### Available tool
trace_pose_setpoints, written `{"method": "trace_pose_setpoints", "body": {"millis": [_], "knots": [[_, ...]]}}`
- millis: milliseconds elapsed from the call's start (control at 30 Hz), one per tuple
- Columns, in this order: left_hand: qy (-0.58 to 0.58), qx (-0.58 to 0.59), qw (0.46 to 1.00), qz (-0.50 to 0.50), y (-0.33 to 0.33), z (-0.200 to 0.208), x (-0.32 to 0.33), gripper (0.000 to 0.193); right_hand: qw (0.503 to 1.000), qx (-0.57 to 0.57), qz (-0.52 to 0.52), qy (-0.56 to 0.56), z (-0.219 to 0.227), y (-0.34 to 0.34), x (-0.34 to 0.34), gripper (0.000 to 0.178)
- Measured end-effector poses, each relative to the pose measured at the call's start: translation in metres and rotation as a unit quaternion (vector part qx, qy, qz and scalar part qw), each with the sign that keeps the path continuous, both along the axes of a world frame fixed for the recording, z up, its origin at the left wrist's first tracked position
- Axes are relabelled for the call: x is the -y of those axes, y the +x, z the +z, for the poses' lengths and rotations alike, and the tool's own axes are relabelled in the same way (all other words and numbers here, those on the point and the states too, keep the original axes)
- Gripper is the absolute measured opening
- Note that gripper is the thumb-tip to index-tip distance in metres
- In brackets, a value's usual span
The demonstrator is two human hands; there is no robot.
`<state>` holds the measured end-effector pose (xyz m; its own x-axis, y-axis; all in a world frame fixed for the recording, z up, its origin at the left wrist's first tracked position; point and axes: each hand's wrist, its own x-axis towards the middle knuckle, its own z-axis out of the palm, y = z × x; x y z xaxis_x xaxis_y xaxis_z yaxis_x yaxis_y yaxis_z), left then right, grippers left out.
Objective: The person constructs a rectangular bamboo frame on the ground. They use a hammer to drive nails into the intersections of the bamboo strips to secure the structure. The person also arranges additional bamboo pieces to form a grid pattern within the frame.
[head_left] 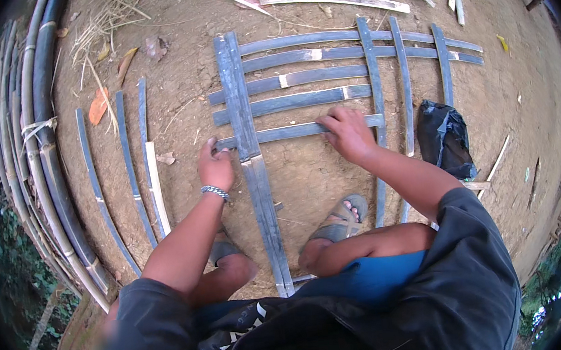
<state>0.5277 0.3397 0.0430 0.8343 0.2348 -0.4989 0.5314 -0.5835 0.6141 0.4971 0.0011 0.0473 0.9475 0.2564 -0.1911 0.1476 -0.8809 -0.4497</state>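
A bamboo slat (pixel 284 133) lies crosswise over the ground. My left hand (pixel 216 170) pinches its left end, just outside a wide upright bamboo strip (pixel 263 200). Near the slat's right end my right hand (pixel 349 134) grips it, thumb and fingers closed around its edges. That right end meets a narrower upright strip (pixel 370 65). Farther off, several parallel crosspieces, among them one slat (pixel 317 98) with a pale band, span the two uprights like a ladder. The wide strip runs toward me between my feet.
Loose bamboo strips (pixel 133 169) lie to the left, beside tied bamboo poles (pixel 38 131). At right are two more upright strips, one of them long (pixel 404 89), and a black plastic bag (pixel 443 133). Pale split bamboo pieces (pixel 334 0) lie at the far side.
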Motion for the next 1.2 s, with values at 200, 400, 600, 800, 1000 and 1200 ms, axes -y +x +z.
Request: {"method": "trace_pose_setpoints", "body": {"millis": [200, 400, 600, 800, 1000, 1200], "knots": [[0.059, 0.041, 0.997, 0.023, 0.005, -0.018, -0.036, 0.042, 0.995, 0.044, 0.026, 0.085, -0.021, 0.015, -0.023, 0.031], [-0.023, 0.035, 0.998, 0.038, -0.002, -0.024, -0.032, 0.038, 0.997, 0.064, 0.031, 0.014, -0.018, 0.015, 0.003, 0.030], [-0.069, 0.056, 0.994, 0.063, -0.011, -0.029, -0.020, 0.036, 0.997, 0.070, 0.038, -0.018, -0.014, 0.014, 0.015, 0.029], [-0.026, 0.037, 0.998, 0.032, -0.005, -0.012, -0.010, 0.040, 0.996, 0.075, 0.039, -0.020, -0.014, 0.016, 0.014, 0.027], [-0.027, 0.016, 0.999, 0.039, 0.000, -0.011, -0.009, 0.040, 0.996, 0.077, 0.039, -0.022, -0.014, 0.014, 0.014, 0.027], [-0.016, 0.044, 0.998, 0.044, -0.005, -0.012, -0.015, 0.039, 0.997, 0.066, 0.041, -0.010, -0.005, 0.017, 0.009, 0.037]]}}
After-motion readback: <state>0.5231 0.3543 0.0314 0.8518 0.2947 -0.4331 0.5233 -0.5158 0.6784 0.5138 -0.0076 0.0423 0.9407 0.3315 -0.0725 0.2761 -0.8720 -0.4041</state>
